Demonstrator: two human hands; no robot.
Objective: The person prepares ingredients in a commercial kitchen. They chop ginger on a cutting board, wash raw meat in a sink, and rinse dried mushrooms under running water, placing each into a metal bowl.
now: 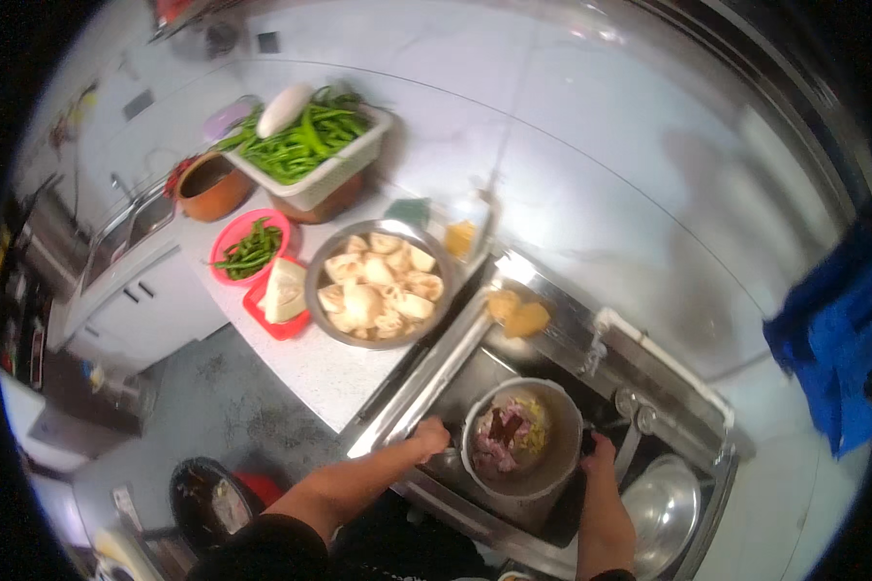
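Note:
A deep metal pot [472, 474] sits in front of me over the steel stove or sink unit. Inside it are pieces of pinkish raw meat [499, 455], dark reddish-brown pieces [506, 426] and yellowish bits [533, 416]. On the pot's right side, my right hand [601, 451] is closed round a short dark handle. My left hand [430, 439] is closed at the pot's left side, apparently on its other handle, which the fingers mostly hide.
Left of the unit, a white counter [329, 382] holds a steel bowl of pale chunks [378, 286], a pink basin of green peppers [250, 248] and a heaped pepper basket [305, 145]. A metal bowl [663, 513] lies right, below a faucet [596, 353]. A black bin [208, 504] stands lower left.

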